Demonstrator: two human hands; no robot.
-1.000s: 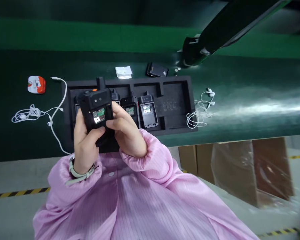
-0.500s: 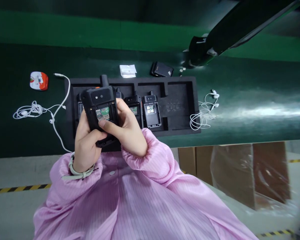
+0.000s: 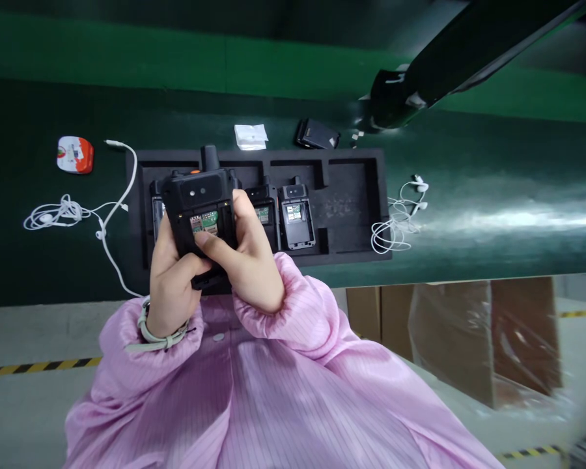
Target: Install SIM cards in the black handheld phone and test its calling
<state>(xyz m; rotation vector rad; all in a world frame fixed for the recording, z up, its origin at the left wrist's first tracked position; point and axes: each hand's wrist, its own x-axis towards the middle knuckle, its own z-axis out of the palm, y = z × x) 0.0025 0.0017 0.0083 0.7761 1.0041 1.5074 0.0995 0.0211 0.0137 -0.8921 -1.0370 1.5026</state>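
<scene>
A black handheld radio [image 3: 202, 189] with a stubby antenna is held upright above the tray, its open back facing me. Green circuit board and metal card slots show in the bay. My left hand [image 3: 172, 280] is closed around its left side and lower edge. My right hand [image 3: 251, 260] wraps the right side, with the thumb tip pressed on the card slots. Whether a small card lies under that thumb is hidden. Behind it, more open-backed radios [image 3: 297, 215] rest in the black foam tray [image 3: 344, 257], some partly covered by my hands.
White earphones lie coiled left [image 3: 66, 212] and right [image 3: 398, 228] of the tray. A white cable [image 3: 127, 189] runs along its left edge. Behind are an orange-and-white box [image 3: 75, 155], folded white paper [image 3: 251, 137] and a black battery-like block [image 3: 317, 134]. Cardboard boxes [image 3: 454, 339] stand below the bench.
The held radio and both hands have shifted very slightly to the right in view. The grip is the same, and the right thumb remains at the card slots.
</scene>
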